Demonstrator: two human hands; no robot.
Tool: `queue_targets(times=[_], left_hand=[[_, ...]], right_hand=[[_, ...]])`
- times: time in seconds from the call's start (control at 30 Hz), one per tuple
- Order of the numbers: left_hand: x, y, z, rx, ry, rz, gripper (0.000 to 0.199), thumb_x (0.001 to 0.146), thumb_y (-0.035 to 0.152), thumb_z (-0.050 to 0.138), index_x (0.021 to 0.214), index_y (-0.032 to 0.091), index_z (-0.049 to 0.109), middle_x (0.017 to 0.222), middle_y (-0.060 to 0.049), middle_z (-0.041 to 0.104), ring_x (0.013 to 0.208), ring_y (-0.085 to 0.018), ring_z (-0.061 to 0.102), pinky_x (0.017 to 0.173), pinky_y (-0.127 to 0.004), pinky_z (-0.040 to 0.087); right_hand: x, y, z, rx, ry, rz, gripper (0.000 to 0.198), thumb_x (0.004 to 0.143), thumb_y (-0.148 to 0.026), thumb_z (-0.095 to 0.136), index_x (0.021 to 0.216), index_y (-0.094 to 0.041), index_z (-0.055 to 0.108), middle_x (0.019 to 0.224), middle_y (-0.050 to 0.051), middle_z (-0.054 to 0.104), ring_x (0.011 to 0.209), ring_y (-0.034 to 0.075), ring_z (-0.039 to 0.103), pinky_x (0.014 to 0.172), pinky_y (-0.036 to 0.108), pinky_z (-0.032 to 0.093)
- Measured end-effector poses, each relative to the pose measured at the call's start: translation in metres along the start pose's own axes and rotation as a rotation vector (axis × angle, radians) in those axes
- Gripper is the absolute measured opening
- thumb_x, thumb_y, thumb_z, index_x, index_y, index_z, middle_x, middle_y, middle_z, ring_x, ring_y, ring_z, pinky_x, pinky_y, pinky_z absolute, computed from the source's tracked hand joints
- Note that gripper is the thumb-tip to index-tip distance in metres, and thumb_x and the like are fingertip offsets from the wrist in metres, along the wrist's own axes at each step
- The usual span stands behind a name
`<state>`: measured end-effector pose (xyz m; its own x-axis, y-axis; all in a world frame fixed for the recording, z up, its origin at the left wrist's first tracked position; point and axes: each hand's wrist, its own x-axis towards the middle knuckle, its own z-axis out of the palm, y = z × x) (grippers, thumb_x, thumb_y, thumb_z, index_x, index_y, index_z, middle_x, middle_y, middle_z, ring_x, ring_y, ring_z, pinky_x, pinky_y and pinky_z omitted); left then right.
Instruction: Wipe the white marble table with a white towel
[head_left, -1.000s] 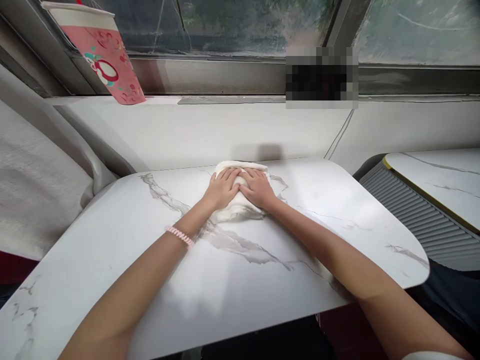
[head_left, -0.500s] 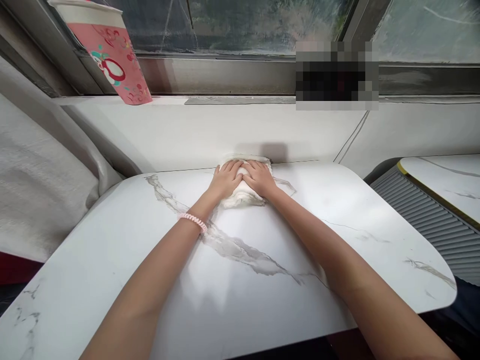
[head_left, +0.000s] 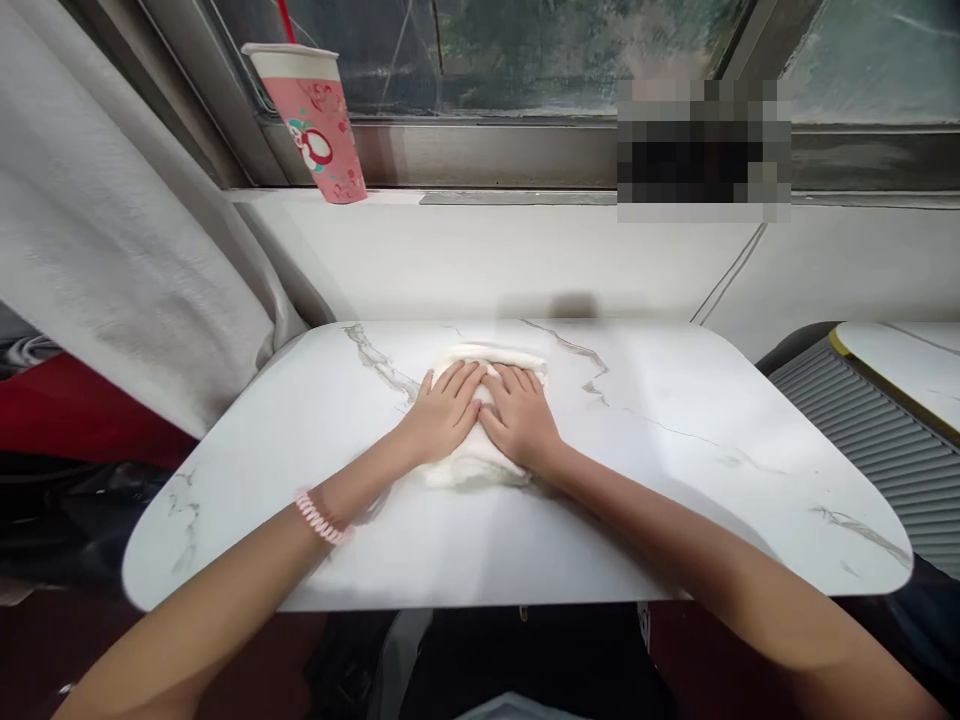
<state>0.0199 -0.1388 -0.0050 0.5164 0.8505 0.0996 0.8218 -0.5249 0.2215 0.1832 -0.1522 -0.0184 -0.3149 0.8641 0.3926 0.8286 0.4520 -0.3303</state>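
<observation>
A folded white cloth (head_left: 476, 470) lies on the white marble-patterned table (head_left: 660, 390), a little back from the middle. My left hand (head_left: 444, 412) rests flat on the cloth's left half, fingers stretched out and slightly spread. On its right half lies my right hand (head_left: 523, 415), palm down, with the fingers extended. The two thumbs nearly meet over the cloth's middle. Around my left wrist is a pink coiled band (head_left: 322, 517). The cloth's far fold and near edge show past my hands; what is under my palms is hidden.
A pink paper cup (head_left: 319, 140) with a red straw stands on the window sill at the back left. A grey curtain (head_left: 127, 200) hangs beside the table's left end. To the right are a ribbed grey panel (head_left: 847, 440) and another white tabletop (head_left: 907, 365).
Both hands have drawn the cloth back from the table's wall-side edge toward me. The view has also shifted, showing the table's near edge and more at the left.
</observation>
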Motion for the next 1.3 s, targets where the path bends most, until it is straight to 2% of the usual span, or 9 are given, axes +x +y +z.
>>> queue_targets(times=[0.17, 0.3, 0.43, 0.57, 0.73, 1.0, 1.3], left_hand=[[-0.062, 0.011, -0.011, -0.038, -0.050, 0.020, 0.056, 0.100, 0.035, 0.022, 0.152, 0.017, 0.028, 0.159, -0.010, 0.031, 0.149, -0.026, 0.018, 0.120, -0.054, 0.014], [-0.097, 0.012, -0.015, -0.045, -0.052, -0.031, 0.055, 0.100, 0.036, 0.023, 0.152, 0.020, 0.027, 0.159, -0.008, 0.030, 0.149, -0.025, 0.018, 0.120, -0.054, 0.016], [-0.114, 0.004, -0.016, -0.052, -0.038, -0.059, 0.054, 0.101, 0.038, 0.023, 0.153, 0.023, 0.025, 0.159, -0.005, 0.031, 0.149, -0.024, 0.018, 0.121, -0.053, 0.017], [-0.116, -0.008, -0.018, -0.056, -0.044, -0.068, 0.054, 0.101, 0.039, 0.024, 0.152, 0.023, 0.026, 0.158, -0.006, 0.032, 0.149, -0.025, 0.020, 0.120, -0.054, 0.017], [-0.089, -0.027, -0.021, -0.016, -0.031, -0.047, 0.054, 0.097, 0.034, 0.026, 0.149, 0.021, 0.032, 0.155, -0.009, 0.037, 0.146, -0.027, 0.026, 0.118, -0.056, 0.020], [-0.008, -0.075, -0.020, -0.031, 0.028, 0.084, 0.051, 0.094, 0.031, 0.031, 0.143, 0.019, 0.039, 0.151, -0.011, 0.043, 0.143, -0.025, 0.032, 0.118, -0.050, 0.023], [0.057, -0.124, -0.018, -0.083, 0.103, 0.053, 0.048, 0.094, 0.034, 0.033, 0.139, 0.020, 0.044, 0.150, -0.008, 0.044, 0.140, -0.023, 0.035, 0.117, -0.043, 0.026]], right_hand=[[-0.046, -0.045, -0.006, 0.028, -0.029, -0.052, 0.045, 0.092, -0.027, 0.040, 0.130, -0.008, 0.056, 0.140, 0.020, 0.050, 0.129, 0.032, 0.040, 0.114, 0.053, 0.025], [-0.062, -0.067, -0.006, 0.061, -0.064, -0.108, 0.046, 0.093, -0.027, 0.040, 0.132, -0.007, 0.054, 0.141, 0.021, 0.048, 0.131, 0.033, 0.039, 0.116, 0.054, 0.024], [-0.061, -0.080, -0.003, 0.085, -0.095, -0.147, 0.047, 0.093, -0.027, 0.041, 0.133, -0.007, 0.053, 0.142, 0.021, 0.047, 0.131, 0.034, 0.038, 0.115, 0.056, 0.024], [-0.053, -0.086, 0.003, 0.091, -0.103, -0.155, 0.048, 0.091, -0.027, 0.043, 0.133, -0.007, 0.053, 0.143, 0.021, 0.046, 0.130, 0.035, 0.039, 0.114, 0.057, 0.026], [-0.028, -0.083, 0.015, 0.073, -0.113, -0.113, 0.048, 0.091, -0.027, 0.042, 0.133, -0.007, 0.053, 0.141, 0.022, 0.047, 0.131, 0.035, 0.038, 0.115, 0.056, 0.023], [0.038, -0.055, 0.034, 0.023, -0.078, 0.044, 0.043, 0.092, -0.024, 0.040, 0.131, -0.010, 0.054, 0.141, 0.019, 0.048, 0.130, 0.032, 0.039, 0.114, 0.051, 0.023], [0.113, -0.026, 0.058, 0.047, -0.039, 0.075, 0.040, 0.091, -0.026, 0.041, 0.126, -0.014, 0.057, 0.135, 0.015, 0.053, 0.127, 0.030, 0.041, 0.113, 0.048, 0.023]])
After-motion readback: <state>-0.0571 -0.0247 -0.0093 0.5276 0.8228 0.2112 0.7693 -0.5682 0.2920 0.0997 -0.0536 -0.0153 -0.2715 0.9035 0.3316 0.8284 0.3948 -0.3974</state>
